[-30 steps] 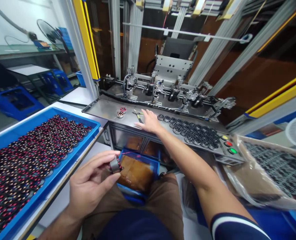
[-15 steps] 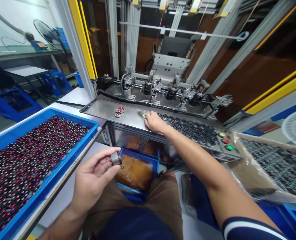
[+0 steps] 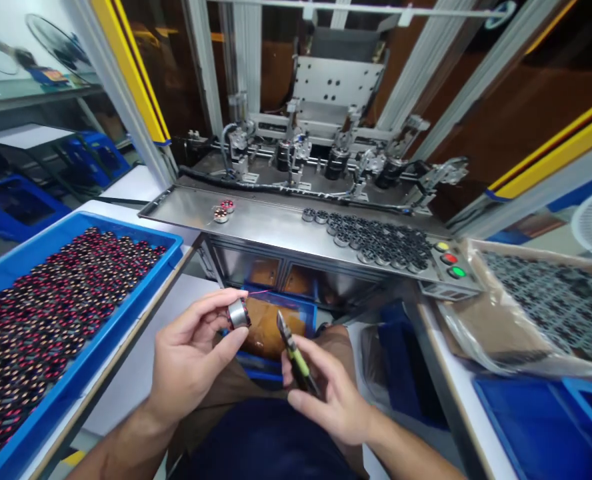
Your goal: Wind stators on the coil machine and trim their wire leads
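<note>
Between the thumb and fingers of my left hand [image 3: 193, 350] is a wound motor stator [image 3: 238, 314], a small grey ring with a thin red wire [image 3: 259, 292] sticking out to the right. My right hand [image 3: 329, 387] is closed around pliers [image 3: 296, 353] with green and black handles. Their jaws point up and away from me, a short way right of the stator and apart from it. On the metal shelf [image 3: 276, 233] ahead, two wound stators [image 3: 221, 214] with red and copper coils lie at the left. Several dark unwound stators [image 3: 381, 240] cover its right part.
At the left stands a blue tray [image 3: 176, 250] full of wound stators. Behind the shelf is a winding machine [image 3: 339, 160] with several heads. Coloured buttons [image 3: 451, 259] sit at the shelf's right end, beside a plastic-lined box [image 3: 476, 347] of grey parts. Below is a blue bin [image 3: 309, 320].
My right hand has come back from the shelf with the pliers, toward the stator in my left hand. The stator has turned a little, and its red wire now shows. The view has tilted down.
</note>
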The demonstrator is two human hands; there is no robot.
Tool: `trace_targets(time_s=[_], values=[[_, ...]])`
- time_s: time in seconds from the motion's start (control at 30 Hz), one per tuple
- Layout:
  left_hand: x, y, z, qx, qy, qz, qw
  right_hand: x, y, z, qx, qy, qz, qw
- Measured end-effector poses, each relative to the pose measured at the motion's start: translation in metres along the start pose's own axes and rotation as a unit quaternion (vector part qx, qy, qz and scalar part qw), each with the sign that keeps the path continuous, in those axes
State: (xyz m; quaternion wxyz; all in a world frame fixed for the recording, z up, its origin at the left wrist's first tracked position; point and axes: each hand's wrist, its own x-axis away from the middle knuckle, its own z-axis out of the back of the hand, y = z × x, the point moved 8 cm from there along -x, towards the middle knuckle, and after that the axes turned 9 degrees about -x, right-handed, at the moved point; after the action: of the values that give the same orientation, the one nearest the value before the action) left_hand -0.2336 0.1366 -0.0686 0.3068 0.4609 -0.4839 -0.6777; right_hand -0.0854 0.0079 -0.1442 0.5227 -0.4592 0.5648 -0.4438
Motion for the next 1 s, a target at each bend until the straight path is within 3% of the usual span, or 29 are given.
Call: trace_targets(time_s=[0.1,0.23,0.57,1.0], values=[[0.000,0.002,-0.018,-0.001,-0.032,-0.005,0.999,0.012,-0.020,-0.010,0.080,-0.002,0.082,0.993],[0.001,0.005,-0.034,0.004,-0.066,-0.007,0.998,0.006,-0.036,-0.006,0.122,-0.003,0.110,0.986],[0.005,0.006,-0.033,0.002,-0.079,-0.004,0.997,0.001,-0.043,-0.011,0.123,0.006,0.157,0.980],[0.008,0.000,-0.036,0.033,-0.102,0.010,0.994,0.008,-0.041,-0.005,0.154,0.049,0.143,0.976]])
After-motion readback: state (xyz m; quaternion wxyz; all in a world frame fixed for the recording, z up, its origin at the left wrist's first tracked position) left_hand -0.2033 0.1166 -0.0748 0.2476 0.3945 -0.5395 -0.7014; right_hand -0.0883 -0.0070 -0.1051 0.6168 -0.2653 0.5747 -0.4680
